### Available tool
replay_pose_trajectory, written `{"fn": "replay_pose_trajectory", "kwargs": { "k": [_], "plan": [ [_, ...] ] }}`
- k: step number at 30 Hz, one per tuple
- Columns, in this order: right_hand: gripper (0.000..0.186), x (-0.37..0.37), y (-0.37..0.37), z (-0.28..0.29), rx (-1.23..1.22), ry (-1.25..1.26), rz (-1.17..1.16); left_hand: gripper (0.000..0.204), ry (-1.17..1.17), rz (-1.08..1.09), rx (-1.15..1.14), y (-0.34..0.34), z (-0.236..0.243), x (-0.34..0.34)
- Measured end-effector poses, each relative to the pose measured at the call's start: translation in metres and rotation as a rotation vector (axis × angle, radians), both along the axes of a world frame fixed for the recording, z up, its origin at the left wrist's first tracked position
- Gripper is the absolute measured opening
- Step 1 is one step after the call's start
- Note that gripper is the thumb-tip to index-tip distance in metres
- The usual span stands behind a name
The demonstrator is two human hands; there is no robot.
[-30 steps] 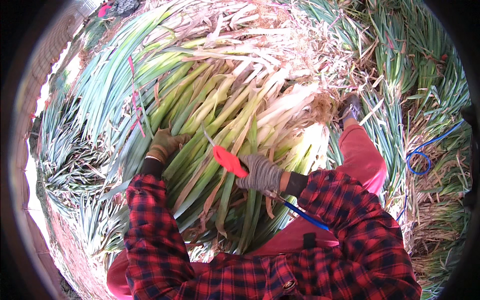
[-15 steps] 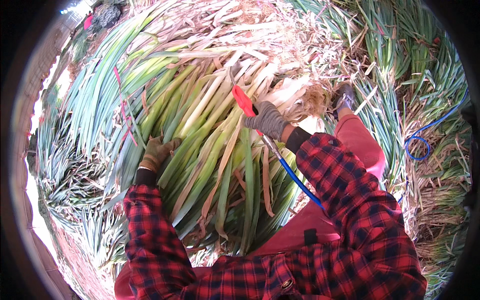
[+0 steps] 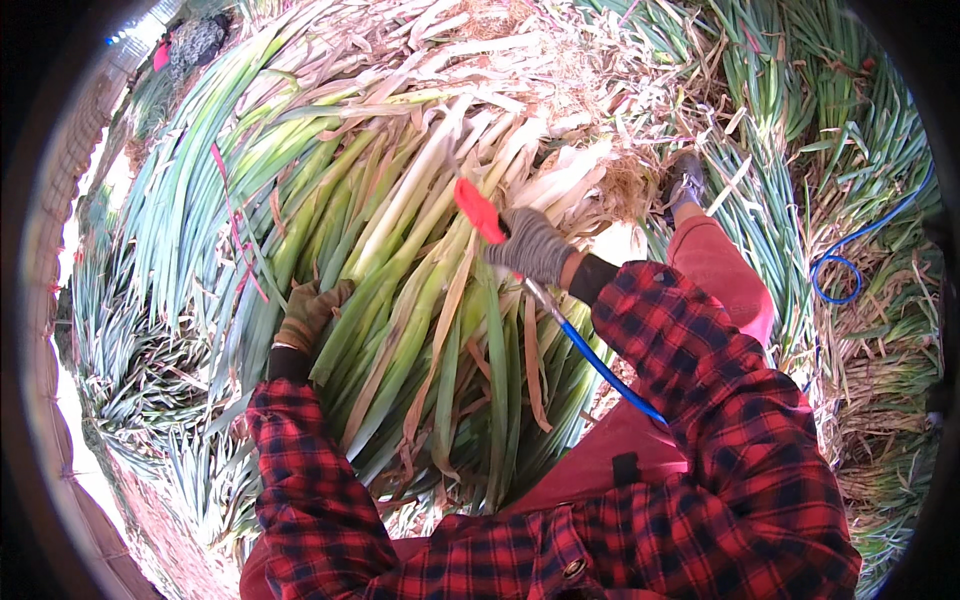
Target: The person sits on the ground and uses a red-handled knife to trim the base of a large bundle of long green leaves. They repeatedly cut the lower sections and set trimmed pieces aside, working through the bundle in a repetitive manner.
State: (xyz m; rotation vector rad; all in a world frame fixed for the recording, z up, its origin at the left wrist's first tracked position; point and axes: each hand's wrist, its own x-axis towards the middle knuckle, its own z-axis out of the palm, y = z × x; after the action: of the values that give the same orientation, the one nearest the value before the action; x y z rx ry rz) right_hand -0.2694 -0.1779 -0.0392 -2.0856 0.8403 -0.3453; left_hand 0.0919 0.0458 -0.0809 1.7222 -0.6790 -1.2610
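Long green onions (image 3: pixel 385 265), like leeks with pale stalks, green tops and roots, lie in a thick heap in front of me. My right hand (image 3: pixel 535 247), in a grey knitted glove, is closed around a red air blow gun (image 3: pixel 477 210) above the middle of the heap. Its thin nozzle is blurred and points away, over the pale stalks. A blue hose (image 3: pixel 610 375) runs from its metal fitting back under my right forearm. On the left, my left hand (image 3: pixel 310 312), in a brownish glove, has its fingers curled in among the green leaves; their tips are partly hidden.
More onion bundles lie at left and right. Pink twine (image 3: pixel 235 225) crosses the leaves on the left. Dry husks (image 3: pixel 590 75) cover the far ground. The hose loops (image 3: pixel 838 280) at the right. My shoe (image 3: pixel 685 185) rests beside the roots. A dark bundle (image 3: pixel 197 42) sits far left.
The blow gun and my right hand have shifted slightly left and nearer, and the gun has turned a little. My left hand stays at the leaves, moved only slightly.
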Motion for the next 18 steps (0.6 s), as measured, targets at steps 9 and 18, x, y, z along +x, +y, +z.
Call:
{"fn": "replay_pose_trajectory", "kwargs": {
  "k": [9,18],
  "plan": [
    [0.049,0.018,-0.048,-0.004,0.04,-0.005,-0.132,0.033,-0.649,-0.284,-0.025,0.004,-0.002,0.004],
    [0.044,0.025,-0.063,0.002,0.105,-0.033,-0.206,0.035,-0.781,-0.229,-0.015,0.005,0.03,-0.018]
  ]
}}
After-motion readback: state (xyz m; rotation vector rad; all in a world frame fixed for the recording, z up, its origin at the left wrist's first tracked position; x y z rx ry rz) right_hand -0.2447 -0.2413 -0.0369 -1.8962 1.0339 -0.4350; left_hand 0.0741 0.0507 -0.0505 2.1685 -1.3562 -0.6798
